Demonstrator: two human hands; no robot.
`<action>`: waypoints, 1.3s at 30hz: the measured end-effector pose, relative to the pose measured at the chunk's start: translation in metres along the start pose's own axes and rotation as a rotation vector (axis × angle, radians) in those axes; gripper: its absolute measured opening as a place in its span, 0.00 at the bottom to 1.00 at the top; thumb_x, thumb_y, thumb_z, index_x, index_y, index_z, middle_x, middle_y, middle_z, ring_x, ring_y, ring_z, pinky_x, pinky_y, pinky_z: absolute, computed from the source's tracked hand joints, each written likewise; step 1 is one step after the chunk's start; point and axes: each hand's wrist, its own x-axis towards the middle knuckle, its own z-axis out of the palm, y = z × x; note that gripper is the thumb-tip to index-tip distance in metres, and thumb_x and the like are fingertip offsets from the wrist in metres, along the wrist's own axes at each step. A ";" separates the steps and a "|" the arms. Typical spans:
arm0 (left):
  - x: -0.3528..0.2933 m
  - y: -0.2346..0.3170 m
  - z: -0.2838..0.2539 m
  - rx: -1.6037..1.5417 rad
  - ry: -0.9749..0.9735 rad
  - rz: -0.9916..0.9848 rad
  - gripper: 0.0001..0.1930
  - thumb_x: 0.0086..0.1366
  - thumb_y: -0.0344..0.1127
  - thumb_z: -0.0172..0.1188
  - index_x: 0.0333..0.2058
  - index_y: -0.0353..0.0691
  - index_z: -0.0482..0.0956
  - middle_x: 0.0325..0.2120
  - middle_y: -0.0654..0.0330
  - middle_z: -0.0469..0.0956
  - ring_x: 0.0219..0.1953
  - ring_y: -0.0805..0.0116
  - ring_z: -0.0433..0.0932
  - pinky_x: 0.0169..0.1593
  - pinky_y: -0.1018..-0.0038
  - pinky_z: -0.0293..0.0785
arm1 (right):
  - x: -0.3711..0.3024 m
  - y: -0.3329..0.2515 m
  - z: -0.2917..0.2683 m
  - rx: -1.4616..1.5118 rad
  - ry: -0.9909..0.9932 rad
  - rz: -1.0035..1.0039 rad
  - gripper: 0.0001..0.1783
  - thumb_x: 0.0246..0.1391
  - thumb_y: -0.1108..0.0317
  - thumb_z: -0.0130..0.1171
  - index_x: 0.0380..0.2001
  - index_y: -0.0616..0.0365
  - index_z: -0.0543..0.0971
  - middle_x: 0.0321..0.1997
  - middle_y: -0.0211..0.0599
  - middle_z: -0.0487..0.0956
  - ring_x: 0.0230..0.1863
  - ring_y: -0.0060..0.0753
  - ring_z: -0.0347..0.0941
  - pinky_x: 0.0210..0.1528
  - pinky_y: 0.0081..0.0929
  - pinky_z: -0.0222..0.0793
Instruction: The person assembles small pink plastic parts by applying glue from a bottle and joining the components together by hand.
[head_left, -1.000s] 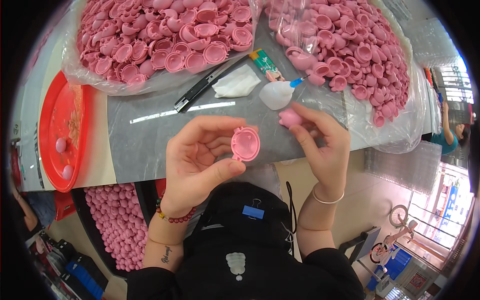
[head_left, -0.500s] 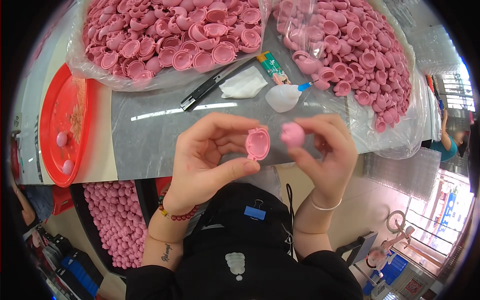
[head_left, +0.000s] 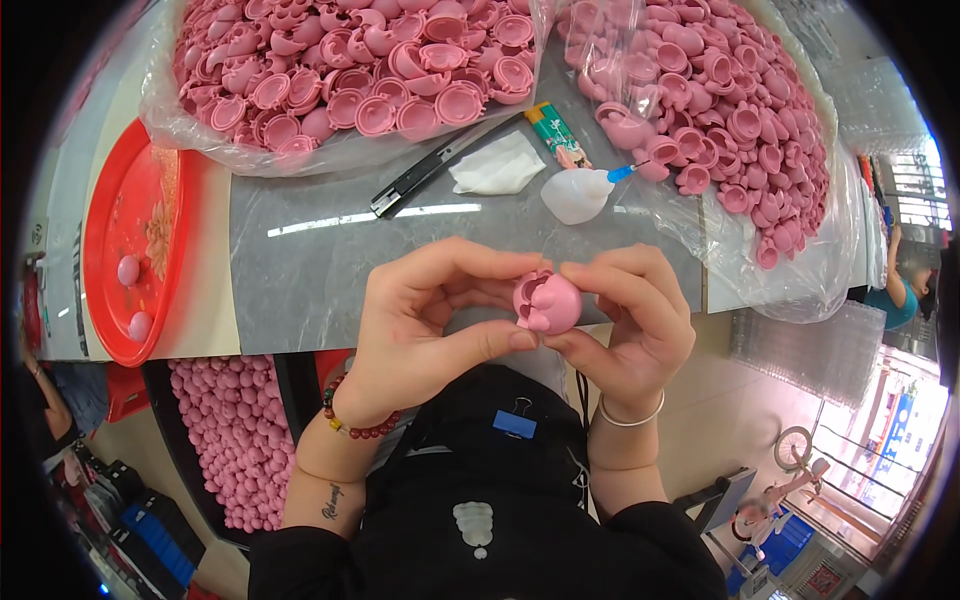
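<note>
In front of my body, my left hand (head_left: 415, 325) pinches a hollow pink half-shell (head_left: 522, 300) between thumb and fingers. A rounded pink shell piece (head_left: 557, 304) with small raised bumps is gripped by my right hand (head_left: 640, 325). The two pieces meet edge to edge, and fingertips partly cover the seam. Whether they are fully closed together I cannot tell. Just beyond my hands a white squeeze bottle (head_left: 575, 197) with a blue needle tip lies on the grey tabletop (head_left: 330, 260).
A black utility knife (head_left: 440, 168), white tissue (head_left: 497, 165) and small green printed item (head_left: 560, 138) lie beyond. Pink shells fill a left plastic bag (head_left: 350, 95) and heap (head_left: 720, 110) at right. A red tray (head_left: 108, 310) holds two pink balls; a black crate (head_left: 165, 425) holds many.
My right hand has moved left, bringing its shell piece against the half-shell in my left hand. Before, the two pieces were apart, with the hollow side of the left one showing.
</note>
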 end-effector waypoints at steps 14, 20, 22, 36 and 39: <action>0.000 0.001 0.003 0.094 0.057 -0.096 0.22 0.40 0.24 0.67 0.38 0.28 0.72 0.37 0.48 0.74 0.39 0.65 0.74 0.45 0.72 0.69 | -0.011 -0.002 0.006 -0.395 0.027 -0.324 0.19 0.27 0.67 0.67 0.29 0.58 0.75 0.30 0.35 0.69 0.27 0.28 0.64 0.24 0.19 0.59; -0.003 0.000 -0.002 0.174 -0.021 0.027 0.19 0.40 0.23 0.67 0.35 0.28 0.74 0.34 0.48 0.75 0.38 0.65 0.75 0.43 0.74 0.70 | -0.008 0.016 -0.005 -0.025 0.294 -0.101 0.29 0.25 0.65 0.65 0.38 0.59 0.71 0.35 0.39 0.69 0.31 0.31 0.63 0.29 0.22 0.59; -0.003 0.002 -0.003 0.140 -0.018 0.017 0.19 0.39 0.23 0.67 0.34 0.28 0.74 0.34 0.48 0.75 0.38 0.65 0.75 0.42 0.74 0.70 | -0.001 0.021 -0.005 -0.046 0.283 -0.037 0.33 0.27 0.64 0.66 0.42 0.61 0.68 0.37 0.37 0.69 0.34 0.29 0.62 0.31 0.21 0.58; -0.017 -0.008 -0.022 -0.803 -0.228 -0.001 0.24 0.50 0.58 0.55 0.39 0.49 0.65 0.34 0.58 0.68 0.32 0.67 0.68 0.34 0.73 0.66 | 0.005 0.018 -0.003 0.274 0.287 0.271 0.15 0.48 0.69 0.46 0.39 0.67 0.68 0.39 0.46 0.73 0.35 0.29 0.66 0.37 0.19 0.60; -0.022 0.002 -0.023 -0.696 -0.224 -0.034 0.25 0.51 0.57 0.56 0.40 0.47 0.64 0.33 0.59 0.68 0.31 0.69 0.67 0.34 0.74 0.64 | 0.007 0.014 -0.004 0.336 0.368 0.323 0.15 0.50 0.68 0.42 0.39 0.68 0.67 0.38 0.49 0.74 0.30 0.25 0.68 0.35 0.17 0.61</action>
